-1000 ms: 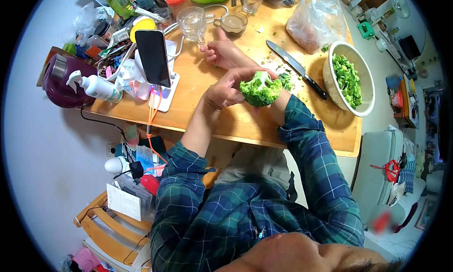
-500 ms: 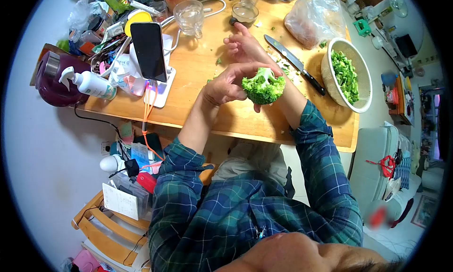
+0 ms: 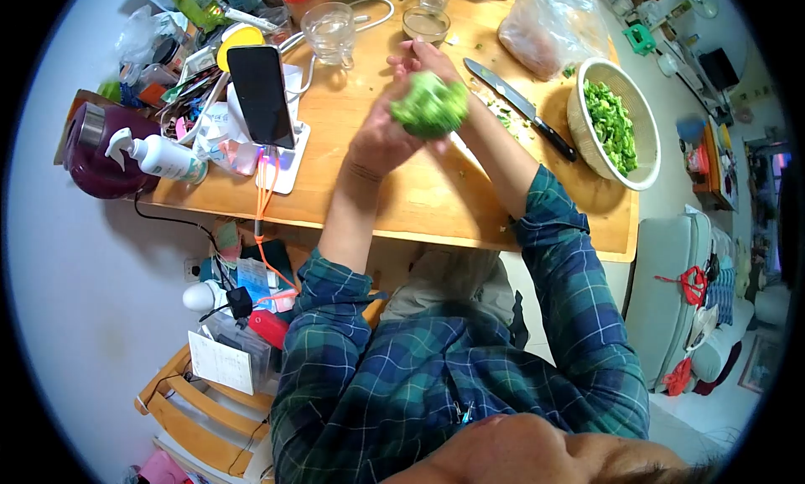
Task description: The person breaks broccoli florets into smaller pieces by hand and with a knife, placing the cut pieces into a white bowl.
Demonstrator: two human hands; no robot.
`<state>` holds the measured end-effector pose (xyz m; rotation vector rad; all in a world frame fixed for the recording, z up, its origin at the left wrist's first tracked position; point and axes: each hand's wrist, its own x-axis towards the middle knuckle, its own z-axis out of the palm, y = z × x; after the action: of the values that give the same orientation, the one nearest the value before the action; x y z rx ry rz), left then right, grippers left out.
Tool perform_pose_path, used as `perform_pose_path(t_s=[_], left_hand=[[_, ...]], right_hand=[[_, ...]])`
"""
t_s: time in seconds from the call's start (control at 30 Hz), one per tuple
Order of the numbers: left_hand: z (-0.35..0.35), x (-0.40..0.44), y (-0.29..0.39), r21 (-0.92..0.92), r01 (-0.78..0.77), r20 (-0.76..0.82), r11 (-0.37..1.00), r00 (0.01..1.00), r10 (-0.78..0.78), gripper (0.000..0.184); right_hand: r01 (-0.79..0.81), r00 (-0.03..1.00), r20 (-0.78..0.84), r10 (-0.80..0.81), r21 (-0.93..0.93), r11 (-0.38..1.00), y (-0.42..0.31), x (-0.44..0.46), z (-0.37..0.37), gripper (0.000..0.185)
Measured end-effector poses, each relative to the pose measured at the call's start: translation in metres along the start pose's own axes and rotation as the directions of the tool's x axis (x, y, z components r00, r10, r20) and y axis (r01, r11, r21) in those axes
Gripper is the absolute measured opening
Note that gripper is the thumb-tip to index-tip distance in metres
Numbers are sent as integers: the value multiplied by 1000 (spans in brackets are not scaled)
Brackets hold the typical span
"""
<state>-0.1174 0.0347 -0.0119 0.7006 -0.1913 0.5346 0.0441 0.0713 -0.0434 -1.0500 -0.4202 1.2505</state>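
Note:
A green broccoli head (image 3: 429,106), blurred by motion, is held above the table in my left hand (image 3: 381,140). Some of the left fingers are hidden behind it. Beyond the broccoli, my right hand (image 3: 432,60) reaches over the table, its fingers partly apart and holding nothing visible. Those fingertips lie close to a small glass bowl (image 3: 426,24); whether they touch it is unclear. To the right of my right forearm lies a knife (image 3: 520,106) with a black handle, beside small vegetable scraps (image 3: 516,130).
A cream basket (image 3: 643,136) of chopped greens stands at the table's right edge, near a plastic bag (image 3: 549,31). Leftward are a glass mug (image 3: 329,33), a phone (image 3: 262,94) on a stand, a pump bottle (image 3: 172,157) and a purple kettle (image 3: 96,165).
The broccoli and my left hand have moved up and left, towards my right hand. My right hand has shifted slightly, its fingers less stretched out.

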Motion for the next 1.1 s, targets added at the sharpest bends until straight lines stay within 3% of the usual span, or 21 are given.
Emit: perform_pose_path(t_s=[0.07, 0.2, 0.27, 0.47, 0.6, 0.67, 0.73, 0.97, 1.07, 1.1], left_hand=[[-6, 5, 7, -98, -133, 65, 986, 988, 140, 78], [-20, 6, 12, -250, -374, -212, 893, 921, 326, 69], [-19, 7, 17, -256, -403, -209, 879, 911, 356, 68], [-24, 7, 17, -188, -410, -227, 892, 902, 367, 67], [-32, 9, 14, -113, -374, -215, 921, 914, 344, 61], [-33, 10, 11, -92, -364, -234, 927, 913, 335, 57], [-33, 11, 10, -106, -317, -242, 943, 927, 285, 46], [-23, 14, 3, -31, -223, -204, 974, 956, 212, 47], [-23, 12, 1, 3, -193, -216, 981, 958, 189, 47], [-24, 13, 1, 7, -187, -201, 982, 962, 185, 47]], right_hand=[[32, 999, -38, -32, 2, 999, -3, -12, -3, 31], [-22, 999, -33, 23, 42, 999, -9, -18, -17, 30], [-22, 999, -32, 23, 45, 999, -11, -24, -21, 29], [10, 1000, 29, -9, -27, 1000, -21, -64, -37, 26], [21, 999, 46, -10, -232, 973, -53, -127, -40, 29], [58, 987, 161, -3, -338, 939, -67, -163, -46, 31], [-2, 987, 151, 63, -374, 927, -81, -200, -49, 33], [-133, 926, 237, 294, -524, 841, -135, -325, -39, 40], [-90, 907, 313, 282, -509, 856, -152, -362, -31, 35], [28, 888, 406, 219, -521, 853, -157, -369, -31, 33]])
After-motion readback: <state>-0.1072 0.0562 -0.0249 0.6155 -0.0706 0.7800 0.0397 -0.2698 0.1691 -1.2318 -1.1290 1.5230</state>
